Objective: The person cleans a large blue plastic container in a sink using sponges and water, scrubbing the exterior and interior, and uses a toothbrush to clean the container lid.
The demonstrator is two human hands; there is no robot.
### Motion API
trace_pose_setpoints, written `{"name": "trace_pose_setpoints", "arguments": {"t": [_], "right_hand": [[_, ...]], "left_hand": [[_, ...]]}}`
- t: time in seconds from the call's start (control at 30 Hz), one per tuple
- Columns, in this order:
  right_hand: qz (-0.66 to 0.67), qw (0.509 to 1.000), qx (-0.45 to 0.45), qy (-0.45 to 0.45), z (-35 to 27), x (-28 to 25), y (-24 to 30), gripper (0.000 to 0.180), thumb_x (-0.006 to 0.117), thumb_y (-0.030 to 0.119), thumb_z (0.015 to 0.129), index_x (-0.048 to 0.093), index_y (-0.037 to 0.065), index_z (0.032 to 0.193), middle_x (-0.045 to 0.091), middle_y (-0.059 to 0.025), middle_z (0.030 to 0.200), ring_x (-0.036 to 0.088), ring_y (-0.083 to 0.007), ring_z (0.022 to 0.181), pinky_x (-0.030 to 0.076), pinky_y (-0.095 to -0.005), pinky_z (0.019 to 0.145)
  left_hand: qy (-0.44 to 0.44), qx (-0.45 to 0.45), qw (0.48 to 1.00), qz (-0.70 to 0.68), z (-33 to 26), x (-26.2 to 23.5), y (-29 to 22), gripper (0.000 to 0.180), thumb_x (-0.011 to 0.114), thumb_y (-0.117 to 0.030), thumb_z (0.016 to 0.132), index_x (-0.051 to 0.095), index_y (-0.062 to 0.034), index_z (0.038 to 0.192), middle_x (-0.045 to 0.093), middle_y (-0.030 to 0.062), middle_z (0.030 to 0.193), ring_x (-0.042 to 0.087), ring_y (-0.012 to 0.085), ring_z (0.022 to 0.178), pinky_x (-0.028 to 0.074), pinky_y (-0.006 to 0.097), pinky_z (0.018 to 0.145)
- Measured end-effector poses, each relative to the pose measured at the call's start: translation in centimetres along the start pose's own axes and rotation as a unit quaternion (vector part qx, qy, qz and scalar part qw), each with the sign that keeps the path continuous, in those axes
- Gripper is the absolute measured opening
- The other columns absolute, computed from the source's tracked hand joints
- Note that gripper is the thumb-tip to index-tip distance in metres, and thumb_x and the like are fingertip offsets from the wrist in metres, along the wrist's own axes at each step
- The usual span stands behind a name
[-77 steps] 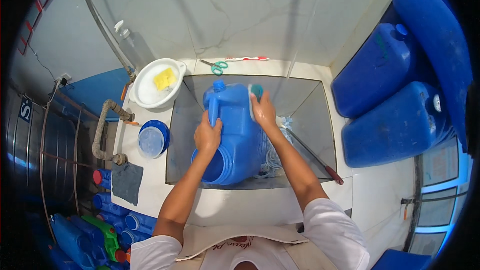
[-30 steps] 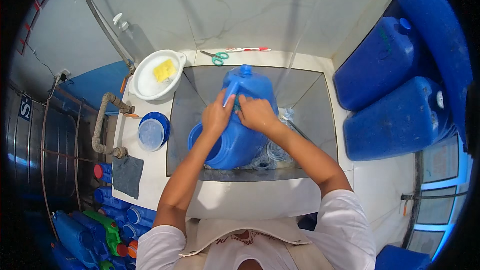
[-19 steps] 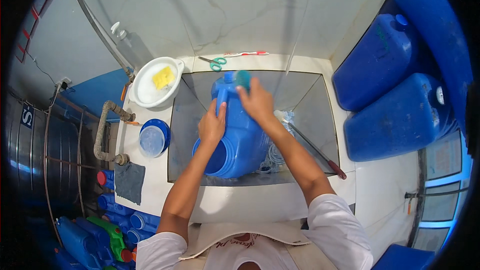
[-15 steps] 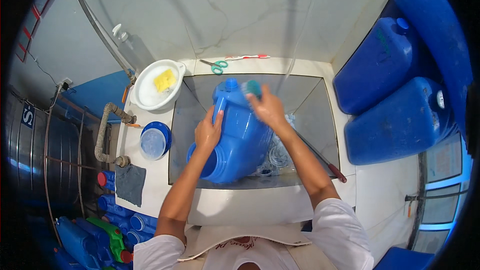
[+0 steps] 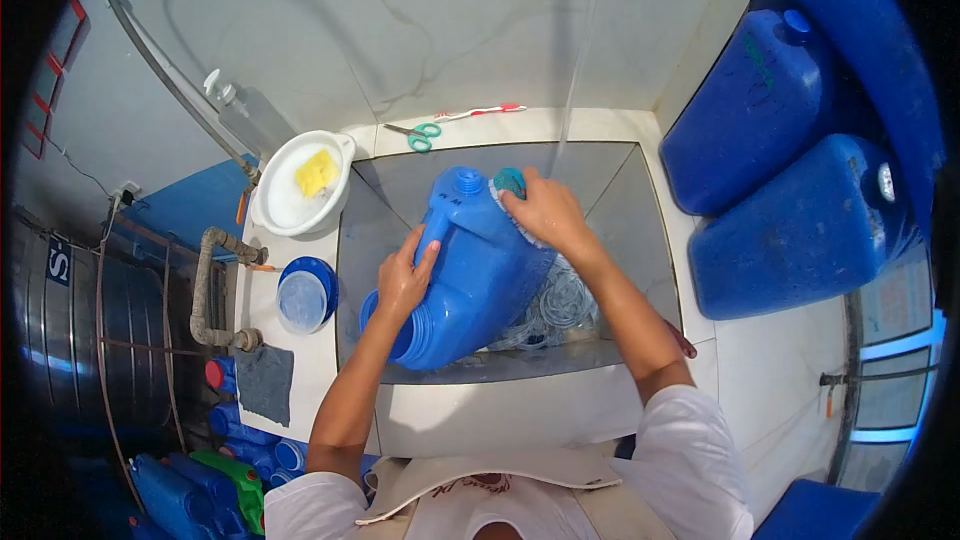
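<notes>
Jug (image 5: pixel 475 265) near sink's front edge (image 5: pixel 560 361)

Bare forearms (image 5: pixel 350 385) angle inward. The left hand (image 5: pixel 402 282) curls closed; the right hand (image 5: pixel 552 214) grips slightly farther forward.

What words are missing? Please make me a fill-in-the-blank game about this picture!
1. The left hand holds the blue jug by its ____.
2. The sponge in the white basin is coloured ____.
3. Near the red-and-white toothbrush lie green-handled ____.

Missing words: handle; yellow; scissors.
</notes>
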State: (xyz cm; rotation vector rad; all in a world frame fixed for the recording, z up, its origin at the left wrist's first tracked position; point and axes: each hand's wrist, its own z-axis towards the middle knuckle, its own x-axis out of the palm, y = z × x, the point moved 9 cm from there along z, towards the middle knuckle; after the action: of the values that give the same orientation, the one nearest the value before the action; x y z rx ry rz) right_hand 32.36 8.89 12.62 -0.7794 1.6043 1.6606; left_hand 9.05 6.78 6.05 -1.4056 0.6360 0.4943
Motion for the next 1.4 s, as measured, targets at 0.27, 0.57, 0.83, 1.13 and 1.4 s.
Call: {"name": "trace_pose_setpoints", "arguments": {"t": [0.27, 0.57, 0.83, 1.13, 1.4], "right_hand": [[-0.02, 0.995, 0.013, 0.093, -0.3, -0.2, 0.5, 0.052, 0.053, 0.039, 0.08, 0.051, -0.009, 0.1, 0.061, -0.0285, 0.084, 0.06, -0.0428, 0.082, 0.046, -0.0475, 0.075], [0.041, 0.996, 0.001, 0.078, 0.4, 0.5, -3.1, 0.049, 0.051, 0.05, 0.081, 0.056, 0.001, 0.089, 0.061, -0.0211, 0.085, 0.059, -0.0403, 0.08, 0.044, -0.0475, 0.07], [0.017, 0.977, -0.204, 0.061, -1.7, -1.1, -1.6, 0.047, 0.056, 0.053, 0.079, 0.051, 0.008, 0.066, 0.052, -0.0127, 0.057, 0.055, -0.0323, 0.058, 0.04, -0.0411, 0.051], [-0.005, 0.967, -0.255, -0.016, -3.4, -2.4, -1.7, 0.047, 0.055, 0.053, 0.078, 0.051, 0.009, 0.063, 0.055, -0.0101, 0.06, 0.056, -0.0314, 0.06, 0.041, -0.0411, 0.051], [-0.017, 0.934, -0.356, -0.007, -2.8, -1.4, 3.1, 0.047, 0.059, 0.051, 0.077, 0.049, 0.007, 0.062, 0.053, -0.0098, 0.06, 0.055, -0.0309, 0.058, 0.04, -0.0399, 0.05]], "left_hand": [[0.024, 0.021, 0.999, 0.012, -0.7, -0.2, 0.2, 0.044, 0.054, -0.043, 0.085, 0.054, -0.0132, 0.118, 0.059, 0.0195, 0.064, 0.06, 0.0367, 0.06, 0.044, 0.043, 0.057], [0.069, 0.169, 0.982, 0.051, -2.4, 0.9, -4.2, 0.042, 0.055, -0.042, 0.084, 0.056, -0.015, 0.116, 0.064, 0.0176, 0.077, 0.062, 0.0346, 0.068, 0.047, 0.041, 0.062], [0.146, 0.318, 0.93, 0.11, -1.0, 2.2, -7.4, 0.038, 0.059, -0.048, 0.078, 0.062, -0.0153, 0.097, 0.061, 0.0116, 0.07, 0.06, 0.03, 0.068, 0.046, 0.041, 0.057], [0.18, 0.352, 0.902, 0.175, 0.4, 3.1, -8.4, 0.042, 0.06, -0.053, 0.075, 0.061, -0.0114, 0.084, 0.056, 0.011, 0.064, 0.058, 0.0303, 0.064, 0.045, 0.041, 0.055], [0.2, 0.346, 0.898, 0.185, 0.9, 3.2, -8.2, 0.044, 0.061, -0.051, 0.074, 0.059, -0.0082, 0.082, 0.057, 0.0126, 0.065, 0.058, 0.0309, 0.063, 0.046, 0.041, 0.055]]}}
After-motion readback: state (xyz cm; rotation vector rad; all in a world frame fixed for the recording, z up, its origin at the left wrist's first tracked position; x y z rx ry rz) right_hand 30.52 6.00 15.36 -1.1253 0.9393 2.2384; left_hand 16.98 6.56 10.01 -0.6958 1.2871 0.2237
